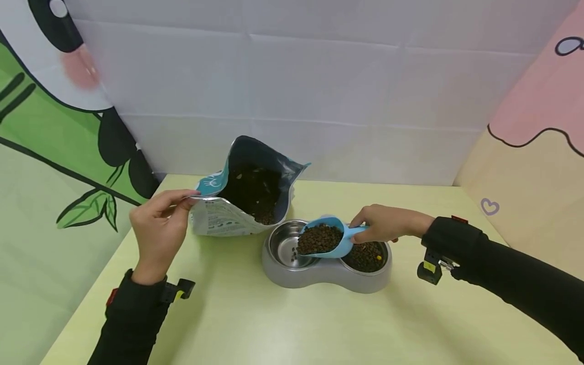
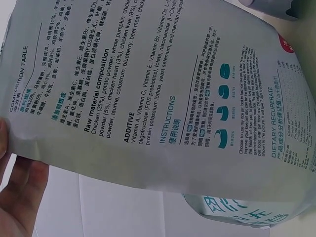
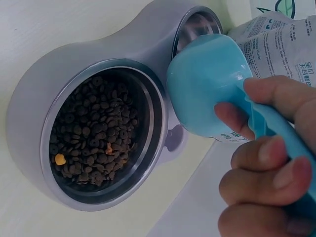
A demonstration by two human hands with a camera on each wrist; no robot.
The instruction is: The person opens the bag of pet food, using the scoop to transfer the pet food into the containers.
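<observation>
My right hand (image 1: 383, 223) grips the handle of a light blue scoop (image 3: 207, 84), heaped with brown kibble (image 1: 319, 239). The scoop is over the left steel bowl (image 1: 281, 246) of a grey double pet feeder (image 1: 296, 276), and a few kibble pieces lie in that bowl. Kibble (image 3: 96, 131) with one yellow piece fills the right bowl (image 3: 148, 163). On the left, my left hand (image 1: 159, 228) pinches the edge of an open pet food bag (image 1: 225, 218), which leans with its mouth facing me. Dark kibble shows inside it. Printed text covers the bag's side in the left wrist view.
Everything stands on a pale yellow table (image 1: 283, 324). A white wall sheet (image 1: 319, 91) rises behind its back edge, with cartoon-printed panels to the left and right. The bag stands right beside the feeder's left end.
</observation>
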